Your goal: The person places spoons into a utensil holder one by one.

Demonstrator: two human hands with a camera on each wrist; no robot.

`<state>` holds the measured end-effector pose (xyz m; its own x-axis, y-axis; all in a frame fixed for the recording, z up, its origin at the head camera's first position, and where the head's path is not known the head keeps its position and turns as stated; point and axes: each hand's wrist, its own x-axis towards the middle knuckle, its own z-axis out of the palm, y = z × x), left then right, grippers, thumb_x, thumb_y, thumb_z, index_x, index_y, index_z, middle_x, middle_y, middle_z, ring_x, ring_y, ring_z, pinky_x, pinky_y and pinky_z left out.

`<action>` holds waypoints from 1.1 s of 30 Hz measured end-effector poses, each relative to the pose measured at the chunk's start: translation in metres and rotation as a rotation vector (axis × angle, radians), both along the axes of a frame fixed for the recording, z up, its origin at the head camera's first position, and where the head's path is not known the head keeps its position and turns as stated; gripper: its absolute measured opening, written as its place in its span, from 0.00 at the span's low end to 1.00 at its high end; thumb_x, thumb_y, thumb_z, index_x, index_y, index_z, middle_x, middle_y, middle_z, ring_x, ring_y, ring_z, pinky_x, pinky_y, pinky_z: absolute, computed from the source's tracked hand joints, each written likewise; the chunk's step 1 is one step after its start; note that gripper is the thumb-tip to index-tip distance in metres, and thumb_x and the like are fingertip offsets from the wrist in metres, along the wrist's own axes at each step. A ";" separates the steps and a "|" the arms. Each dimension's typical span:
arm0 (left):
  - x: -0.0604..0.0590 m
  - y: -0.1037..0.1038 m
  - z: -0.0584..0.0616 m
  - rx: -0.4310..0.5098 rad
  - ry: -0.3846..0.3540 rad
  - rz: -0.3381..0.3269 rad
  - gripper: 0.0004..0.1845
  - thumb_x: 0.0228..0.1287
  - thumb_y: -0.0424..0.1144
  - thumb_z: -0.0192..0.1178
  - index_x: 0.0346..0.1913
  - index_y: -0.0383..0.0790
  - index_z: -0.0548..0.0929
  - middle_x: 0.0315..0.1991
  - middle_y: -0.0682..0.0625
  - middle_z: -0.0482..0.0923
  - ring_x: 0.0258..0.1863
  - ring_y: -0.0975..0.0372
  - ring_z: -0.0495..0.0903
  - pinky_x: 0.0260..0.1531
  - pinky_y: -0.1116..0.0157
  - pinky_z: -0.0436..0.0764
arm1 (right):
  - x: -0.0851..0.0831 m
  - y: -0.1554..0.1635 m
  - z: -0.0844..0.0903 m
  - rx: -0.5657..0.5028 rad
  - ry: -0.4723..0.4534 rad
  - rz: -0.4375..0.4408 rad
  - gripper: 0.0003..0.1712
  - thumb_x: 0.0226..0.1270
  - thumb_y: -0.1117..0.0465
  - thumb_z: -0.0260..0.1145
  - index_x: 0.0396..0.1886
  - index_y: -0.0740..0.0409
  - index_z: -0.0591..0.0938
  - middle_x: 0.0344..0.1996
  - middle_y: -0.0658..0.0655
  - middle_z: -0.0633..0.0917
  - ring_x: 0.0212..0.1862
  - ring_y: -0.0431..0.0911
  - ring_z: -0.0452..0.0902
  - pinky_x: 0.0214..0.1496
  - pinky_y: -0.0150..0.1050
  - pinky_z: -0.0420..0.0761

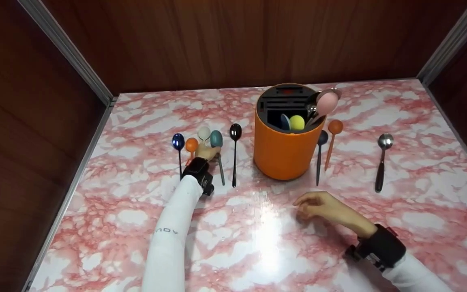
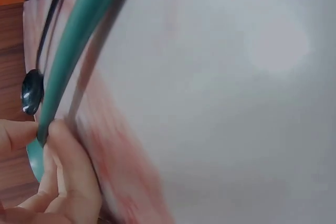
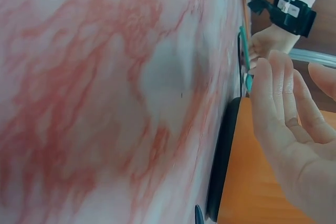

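At left, a white spoon (image 1: 204, 133) was part-hidden by the left hand (image 1: 208, 151), a teal spoon (image 2: 68, 56) pinched; nothing was held by the loosely bent right hand (image 1: 320, 206); sleeve lettering (image 1: 166, 230) was barely legible.

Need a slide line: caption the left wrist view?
Left hand pinching a teal spoon near its bowl, with a black spoon nearby.

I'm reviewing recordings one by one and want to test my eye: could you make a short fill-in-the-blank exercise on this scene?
The teal spoon is pinched in the ____ hand.
The right hand holds ____.
The container's outer wall is coloured ____.
In the head view, the silver-bowled spoon lies on the container's ____ side.

Missing words: left; nothing; orange; right.
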<state>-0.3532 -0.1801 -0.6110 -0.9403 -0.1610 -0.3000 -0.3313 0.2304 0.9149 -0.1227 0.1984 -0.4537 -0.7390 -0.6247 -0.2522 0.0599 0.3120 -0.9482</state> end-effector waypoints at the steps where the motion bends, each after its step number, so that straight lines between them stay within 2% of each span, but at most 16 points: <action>1: 0.002 0.000 0.002 0.023 -0.049 0.012 0.09 0.47 0.39 0.63 0.23 0.34 0.82 0.17 0.46 0.82 0.16 0.57 0.83 0.18 0.62 0.85 | -0.001 -0.001 0.000 -0.002 -0.006 0.003 0.21 0.65 0.64 0.56 0.51 0.79 0.72 0.40 0.60 0.82 0.38 0.37 0.79 0.43 0.33 0.84; 4: -0.003 -0.001 -0.011 0.083 -0.092 0.038 0.09 0.45 0.38 0.63 0.27 0.33 0.82 0.20 0.44 0.83 0.19 0.55 0.83 0.20 0.59 0.86 | -0.003 -0.005 -0.001 -0.004 -0.025 -0.004 0.22 0.65 0.64 0.57 0.52 0.78 0.71 0.39 0.59 0.82 0.38 0.37 0.78 0.43 0.34 0.84; 5: -0.008 -0.002 -0.018 0.083 -0.112 0.044 0.10 0.45 0.39 0.65 0.29 0.34 0.82 0.21 0.44 0.83 0.20 0.54 0.83 0.22 0.58 0.86 | -0.004 -0.006 -0.002 -0.004 -0.029 -0.005 0.22 0.65 0.64 0.57 0.52 0.78 0.71 0.40 0.60 0.82 0.38 0.37 0.79 0.44 0.35 0.84; 8: -0.024 -0.007 -0.050 0.143 -0.104 0.032 0.12 0.35 0.41 0.69 0.25 0.37 0.81 0.19 0.46 0.81 0.17 0.56 0.82 0.19 0.59 0.85 | -0.006 -0.010 -0.002 0.000 -0.028 -0.003 0.22 0.66 0.63 0.57 0.52 0.77 0.72 0.42 0.64 0.81 0.38 0.38 0.79 0.44 0.35 0.84; 10: -0.026 -0.007 -0.059 0.196 -0.106 0.017 0.15 0.30 0.42 0.72 0.24 0.39 0.81 0.18 0.47 0.81 0.17 0.57 0.81 0.20 0.59 0.85 | -0.008 -0.012 -0.002 0.005 -0.020 -0.001 0.21 0.66 0.63 0.56 0.52 0.77 0.72 0.43 0.67 0.81 0.38 0.38 0.79 0.44 0.35 0.84; 11: -0.022 -0.005 -0.056 0.230 -0.111 0.013 0.15 0.29 0.42 0.73 0.23 0.39 0.80 0.17 0.48 0.80 0.16 0.57 0.81 0.20 0.59 0.85 | -0.009 -0.013 -0.001 0.011 -0.015 0.001 0.21 0.66 0.63 0.56 0.52 0.77 0.73 0.44 0.68 0.80 0.38 0.38 0.79 0.44 0.34 0.84; 13: -0.006 0.003 -0.034 0.266 -0.121 0.011 0.13 0.32 0.39 0.71 0.23 0.38 0.80 0.17 0.48 0.79 0.16 0.58 0.81 0.21 0.59 0.86 | -0.011 -0.014 -0.001 0.030 -0.011 0.001 0.21 0.66 0.63 0.56 0.52 0.76 0.73 0.44 0.70 0.80 0.38 0.38 0.79 0.44 0.33 0.83; 15: 0.025 0.019 0.015 0.253 -0.150 0.033 0.08 0.39 0.35 0.67 0.24 0.35 0.79 0.17 0.48 0.78 0.17 0.58 0.80 0.25 0.59 0.86 | -0.014 -0.016 0.000 0.049 -0.011 -0.002 0.21 0.66 0.63 0.56 0.52 0.76 0.73 0.45 0.71 0.80 0.39 0.38 0.80 0.45 0.34 0.83; 17: 0.059 0.035 0.069 0.237 -0.174 0.039 0.04 0.46 0.31 0.62 0.23 0.34 0.78 0.16 0.48 0.76 0.16 0.60 0.78 0.27 0.62 0.87 | -0.016 -0.018 0.000 0.067 -0.007 0.002 0.22 0.66 0.62 0.56 0.52 0.76 0.73 0.45 0.72 0.80 0.39 0.40 0.80 0.46 0.36 0.84; 20: 0.105 0.054 0.141 0.236 -0.213 0.029 0.05 0.53 0.28 0.57 0.23 0.34 0.75 0.16 0.49 0.73 0.17 0.63 0.75 0.34 0.62 0.87 | -0.020 -0.022 0.000 0.071 -0.002 0.015 0.22 0.66 0.62 0.56 0.52 0.76 0.73 0.45 0.73 0.80 0.39 0.42 0.81 0.47 0.41 0.84; 22: 0.123 0.061 0.167 0.254 -0.228 0.004 0.05 0.55 0.28 0.55 0.23 0.35 0.74 0.17 0.49 0.73 0.17 0.64 0.75 0.37 0.63 0.86 | -0.023 -0.024 -0.001 0.059 0.002 0.026 0.21 0.66 0.63 0.56 0.52 0.77 0.73 0.45 0.74 0.79 0.39 0.43 0.81 0.47 0.44 0.84; 24: 0.134 0.065 0.183 0.271 -0.240 -0.015 0.05 0.56 0.27 0.54 0.24 0.34 0.75 0.19 0.48 0.73 0.19 0.63 0.76 0.42 0.61 0.85 | -0.025 -0.027 -0.001 0.052 0.009 0.039 0.21 0.67 0.63 0.55 0.52 0.77 0.73 0.45 0.75 0.79 0.38 0.44 0.81 0.46 0.45 0.84; 25: 0.137 0.067 0.185 0.271 -0.241 -0.025 0.04 0.56 0.27 0.54 0.26 0.33 0.76 0.19 0.48 0.73 0.19 0.64 0.76 0.43 0.62 0.85 | -0.027 -0.028 -0.002 0.049 0.014 0.047 0.21 0.67 0.64 0.55 0.52 0.78 0.72 0.45 0.75 0.79 0.38 0.45 0.81 0.46 0.45 0.84; 27: 0.138 0.069 0.181 0.288 -0.243 -0.039 0.03 0.56 0.28 0.54 0.28 0.31 0.77 0.20 0.48 0.75 0.19 0.63 0.77 0.39 0.64 0.86 | -0.029 -0.031 -0.002 0.048 0.014 0.051 0.21 0.67 0.63 0.54 0.52 0.77 0.73 0.44 0.75 0.79 0.37 0.45 0.81 0.45 0.46 0.84; 32: 0.133 0.072 0.160 0.334 -0.244 -0.060 0.06 0.56 0.29 0.56 0.34 0.27 0.79 0.21 0.46 0.78 0.19 0.63 0.78 0.30 0.69 0.86 | -0.034 -0.039 -0.004 0.020 0.007 0.054 0.20 0.66 0.64 0.54 0.51 0.78 0.73 0.45 0.76 0.79 0.36 0.45 0.82 0.44 0.45 0.85; 33: 0.134 0.074 0.160 0.340 -0.248 -0.064 0.07 0.57 0.29 0.56 0.35 0.27 0.79 0.21 0.47 0.77 0.19 0.63 0.78 0.30 0.69 0.86 | -0.035 -0.041 -0.004 0.013 0.007 0.055 0.20 0.67 0.65 0.54 0.51 0.78 0.73 0.46 0.76 0.79 0.36 0.45 0.82 0.44 0.44 0.85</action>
